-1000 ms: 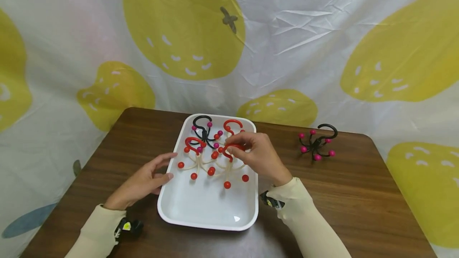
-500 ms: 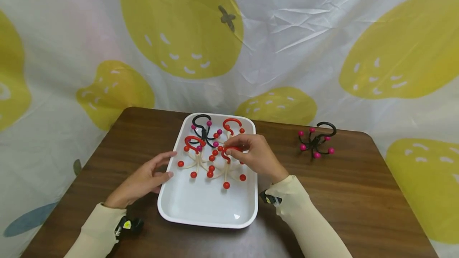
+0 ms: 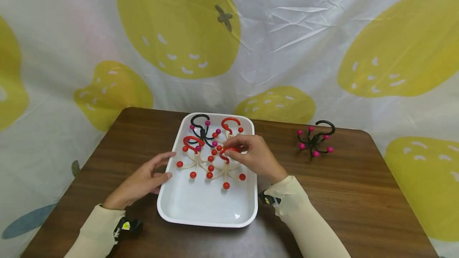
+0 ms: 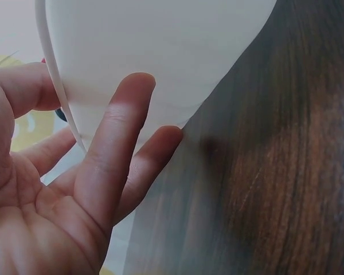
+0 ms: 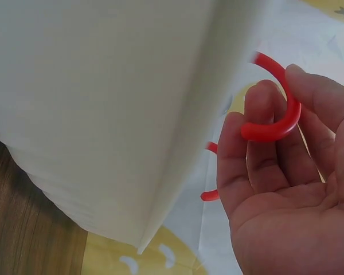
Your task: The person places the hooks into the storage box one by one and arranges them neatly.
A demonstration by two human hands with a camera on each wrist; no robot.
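My right hand (image 3: 256, 156) pinches the red hook handle of a scalp massager (image 3: 226, 168), whose cream prongs end in red balls. In the right wrist view, thumb and fingers are around that red hook (image 5: 292, 109). The massager stands prongs-down in a white tray (image 3: 208, 222). My left hand (image 3: 143, 178) rests against the tray's left side, fingers fairly straight; in the left wrist view they touch the tray's outer wall (image 4: 178, 51). Another red-hooked massager (image 3: 196, 158) stands beside the held one, a third (image 3: 229, 124) behind it. A black massager (image 3: 202, 130) with pink balls is at the tray's back left.
A second black massager (image 3: 313, 140) with pink balls stands on the brown wooden table (image 3: 333, 194), right of the tray. A white curtain (image 3: 279, 31) with yellow fruit prints hangs behind the table.
The held massager has come down slightly and its prongs have settled on the tray floor. My right hand stays on its hook; my left hand keeps its place at the tray.
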